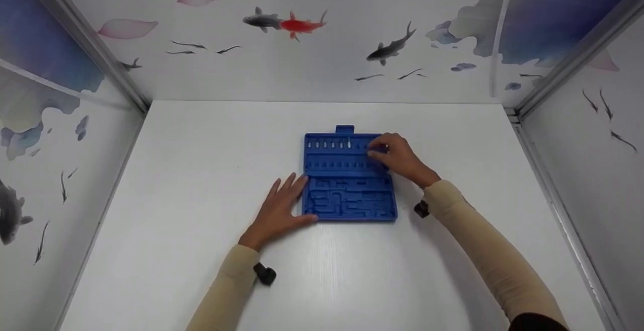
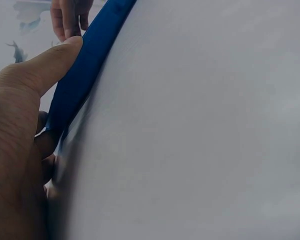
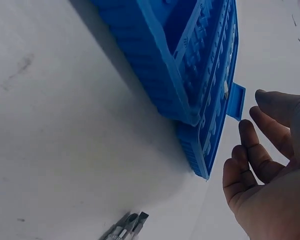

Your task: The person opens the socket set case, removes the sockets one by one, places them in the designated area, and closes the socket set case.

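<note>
An open blue plastic tool case (image 1: 349,174) lies flat on the table, with moulded recesses in both halves. Several small silver sockets (image 1: 333,145) stand in its top row, towards the left. My left hand (image 1: 279,210) rests against the case's left side, fingers spread; its thumb (image 2: 65,55) touches the front edge. Over the upper right of the case hovers my right hand (image 1: 397,157). In the right wrist view its thumb (image 3: 272,100) and index finger are a little apart and nothing shows between them; the other fingers bend loosely.
A few metallic pieces (image 3: 125,227) lie at the bottom of the right wrist view; their kind is unclear. The white table (image 1: 201,170) meets patterned walls (image 1: 322,69) at the back and sides. The case's latch tab (image 1: 345,129) sticks out at the far edge.
</note>
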Demonstrator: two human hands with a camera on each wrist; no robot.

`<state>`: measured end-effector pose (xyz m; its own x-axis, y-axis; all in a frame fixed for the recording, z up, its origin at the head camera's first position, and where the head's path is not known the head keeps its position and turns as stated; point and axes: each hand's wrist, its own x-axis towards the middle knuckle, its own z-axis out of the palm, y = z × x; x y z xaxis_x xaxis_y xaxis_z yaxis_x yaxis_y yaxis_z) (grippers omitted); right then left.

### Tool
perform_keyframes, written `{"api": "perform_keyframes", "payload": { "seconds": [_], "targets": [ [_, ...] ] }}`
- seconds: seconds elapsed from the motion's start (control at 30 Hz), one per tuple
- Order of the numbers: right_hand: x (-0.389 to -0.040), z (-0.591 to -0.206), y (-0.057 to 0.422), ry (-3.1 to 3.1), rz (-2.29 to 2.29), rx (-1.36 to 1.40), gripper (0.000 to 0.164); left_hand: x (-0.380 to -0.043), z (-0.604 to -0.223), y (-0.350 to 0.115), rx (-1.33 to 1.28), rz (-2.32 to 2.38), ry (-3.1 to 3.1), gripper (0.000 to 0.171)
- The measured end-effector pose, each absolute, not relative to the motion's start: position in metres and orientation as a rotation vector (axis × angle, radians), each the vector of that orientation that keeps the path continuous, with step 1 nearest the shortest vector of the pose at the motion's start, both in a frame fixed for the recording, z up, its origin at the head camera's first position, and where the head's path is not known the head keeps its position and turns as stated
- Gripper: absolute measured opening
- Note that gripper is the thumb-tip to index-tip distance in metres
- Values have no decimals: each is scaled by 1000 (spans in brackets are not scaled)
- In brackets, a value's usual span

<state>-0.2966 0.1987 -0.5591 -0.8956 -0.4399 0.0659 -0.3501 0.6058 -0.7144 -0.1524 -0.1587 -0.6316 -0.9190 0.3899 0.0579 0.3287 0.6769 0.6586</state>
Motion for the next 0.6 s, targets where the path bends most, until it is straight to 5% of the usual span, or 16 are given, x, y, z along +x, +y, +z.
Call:
{"api": "perform_keyframes", "payload": {
  "seconds": [0.6],
  "targets": [
    [-322, -576, 157, 2689, -1124, -762, 23, -151, -631, -157, 561, 1054, 2803, 114]
  ]
}}
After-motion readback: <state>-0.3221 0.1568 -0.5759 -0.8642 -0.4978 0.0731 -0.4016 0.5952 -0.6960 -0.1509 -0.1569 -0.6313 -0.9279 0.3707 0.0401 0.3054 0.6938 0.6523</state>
